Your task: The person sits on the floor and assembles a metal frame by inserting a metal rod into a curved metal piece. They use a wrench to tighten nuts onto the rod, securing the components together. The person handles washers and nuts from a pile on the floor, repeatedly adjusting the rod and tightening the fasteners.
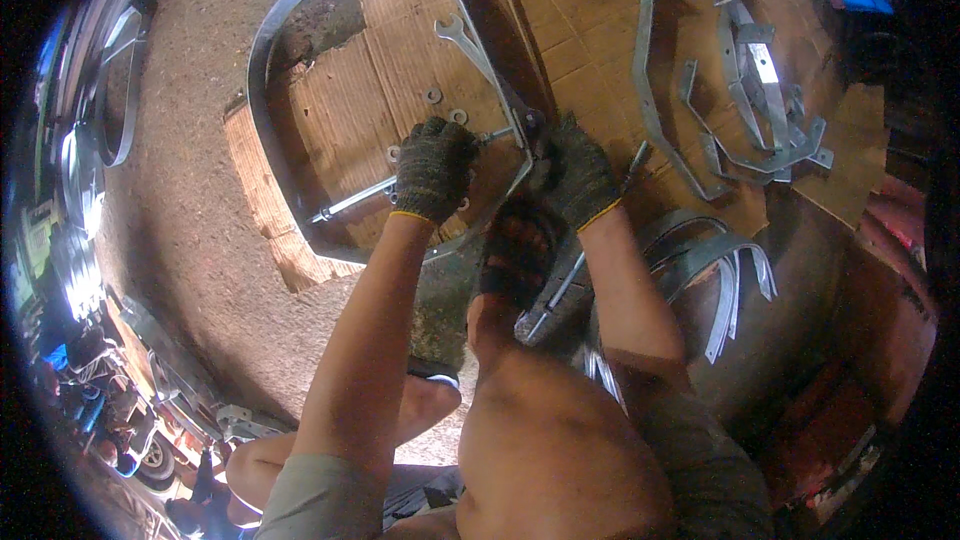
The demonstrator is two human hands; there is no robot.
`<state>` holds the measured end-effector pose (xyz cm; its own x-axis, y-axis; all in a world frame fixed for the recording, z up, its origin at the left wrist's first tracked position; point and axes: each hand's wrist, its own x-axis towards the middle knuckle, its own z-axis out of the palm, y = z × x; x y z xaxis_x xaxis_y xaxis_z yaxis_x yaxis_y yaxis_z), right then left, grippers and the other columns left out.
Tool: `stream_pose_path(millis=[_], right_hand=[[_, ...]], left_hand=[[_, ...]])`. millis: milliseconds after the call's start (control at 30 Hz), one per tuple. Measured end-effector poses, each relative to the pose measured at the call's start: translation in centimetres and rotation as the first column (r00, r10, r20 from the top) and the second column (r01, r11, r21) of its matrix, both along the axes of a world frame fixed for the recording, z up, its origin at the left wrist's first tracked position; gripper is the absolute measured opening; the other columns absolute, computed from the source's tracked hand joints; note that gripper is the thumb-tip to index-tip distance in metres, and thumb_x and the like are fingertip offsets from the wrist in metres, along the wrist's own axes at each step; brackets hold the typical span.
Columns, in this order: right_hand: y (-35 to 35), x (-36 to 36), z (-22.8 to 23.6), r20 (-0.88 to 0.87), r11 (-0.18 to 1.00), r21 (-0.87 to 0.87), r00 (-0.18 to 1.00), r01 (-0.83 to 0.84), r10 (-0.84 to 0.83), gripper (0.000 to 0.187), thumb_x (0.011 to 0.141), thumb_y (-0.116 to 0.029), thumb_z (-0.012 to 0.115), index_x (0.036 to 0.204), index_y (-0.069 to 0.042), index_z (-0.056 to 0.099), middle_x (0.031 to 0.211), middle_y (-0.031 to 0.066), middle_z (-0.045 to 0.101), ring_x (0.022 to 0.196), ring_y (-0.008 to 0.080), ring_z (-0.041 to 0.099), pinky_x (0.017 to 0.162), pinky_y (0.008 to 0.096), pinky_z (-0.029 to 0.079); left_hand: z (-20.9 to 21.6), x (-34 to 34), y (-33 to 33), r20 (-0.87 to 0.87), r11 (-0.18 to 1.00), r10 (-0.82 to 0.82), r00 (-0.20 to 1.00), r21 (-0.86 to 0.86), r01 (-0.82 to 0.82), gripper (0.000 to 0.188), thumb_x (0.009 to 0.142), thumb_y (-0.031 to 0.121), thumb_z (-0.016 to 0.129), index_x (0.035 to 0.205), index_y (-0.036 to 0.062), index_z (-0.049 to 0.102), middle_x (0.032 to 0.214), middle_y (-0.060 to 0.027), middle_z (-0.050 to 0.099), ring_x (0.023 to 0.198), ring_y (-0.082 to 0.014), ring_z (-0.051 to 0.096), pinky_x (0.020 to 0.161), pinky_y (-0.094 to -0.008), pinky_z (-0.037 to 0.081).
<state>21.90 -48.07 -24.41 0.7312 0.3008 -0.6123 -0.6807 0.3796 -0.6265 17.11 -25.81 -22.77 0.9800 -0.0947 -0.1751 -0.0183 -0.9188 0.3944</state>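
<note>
A large ring of galvanised steel band [262, 60] lies on flattened cardboard [380, 70] on the ground. A long threaded rod [350, 202] crosses its lower part. My left hand [433, 168], in a dark knit glove, grips the rod near its middle. My right hand [575, 172], gloved the same, is closed at the band's bolted joint, by a nut or bolt head [531, 122]. A spanner [466, 44] lies along the band just above that joint. Loose washers [434, 96] sit on the cardboard above my left hand. My sandalled foot [512, 255] rests on the ring's lower edge.
Bent steel clamp straps [765, 90] are piled on the cardboard at the upper right, with a single strap [650, 90] beside them. More curved bands [715, 260] lie by my right leg. Another rod [555, 295] leans under my right forearm. Finished rings [120, 90] stand at the far left.
</note>
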Motion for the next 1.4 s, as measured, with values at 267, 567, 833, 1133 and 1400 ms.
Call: stream_pose_path(millis=[267,567,833,1133,1400], right_hand=[[-0.3,-0.3,-0.5,0.388,0.856,-0.505,0.856,-0.111,0.34,0.033,0.103,-0.029,0.047,0.117,-0.004,0.065,0.094,0.0115,0.071,0.079,0.0224,0.067,0.068,0.0285,0.056],[1.0,0.4,1.4,-0.248,0.971,0.213,0.967,0.107,-0.052,0.031,0.109,-0.03,0.045,0.112,-0.011,0.069,0.081,-0.0027,0.066,0.058,0.006,0.056,0.047,0.0205,0.051],[0.0,0.0,0.6,-0.228,0.953,0.275,0.972,0.125,-0.062,0.036,0.109,-0.033,0.043,0.118,-0.007,0.066,0.095,0.0031,0.069,0.072,0.009,0.061,0.053,0.0216,0.048],[0.5,0.3,1.4,0.358,0.767,-0.639,0.857,-0.065,0.371,0.031,0.108,-0.027,0.046,0.118,-0.008,0.067,0.098,0.0014,0.07,0.068,0.0066,0.061,0.047,0.0159,0.051],[0.1,-0.5,0.1,0.215,0.949,-0.314,0.973,-0.008,0.079,0.023,0.106,-0.022,0.05,0.11,-0.009,0.068,0.095,-0.0001,0.069,0.067,0.0052,0.06,0.047,0.019,0.051]], left_hand=[[0.2,0.0,-0.2,0.039,1.0,-0.011,0.999,-0.007,0.011,0.013,0.085,0.019,0.065,0.091,0.0108,0.074,0.099,-0.016,0.068,0.101,-0.0382,0.062,0.089,-0.0493,0.051],[-0.9,-0.3,0.2,0.014,0.993,0.116,0.993,-0.025,-0.116,0.014,0.082,0.018,0.066,0.089,0.0102,0.075,0.096,-0.0162,0.069,0.1,-0.0382,0.063,0.088,-0.049,0.051],[-0.1,0.2,-0.1,0.012,1.0,-0.023,1.0,0.014,0.023,0.013,0.081,0.016,0.067,0.089,0.0112,0.075,0.096,-0.0161,0.069,0.1,-0.0383,0.063,0.088,-0.0488,0.052],[-0.9,-0.2,-0.3,0.018,0.997,0.071,0.997,-0.028,-0.071,0.015,0.082,0.016,0.066,0.092,0.0118,0.076,0.098,-0.0157,0.068,0.102,-0.0372,0.062,0.09,-0.0482,0.051],[-0.8,-0.2,-0.2,0.003,0.999,0.038,0.999,-0.019,-0.038,0.016,0.085,0.017,0.065,0.094,0.0109,0.076,0.102,-0.0163,0.067,0.103,-0.038,0.061,0.091,-0.0486,0.051]])
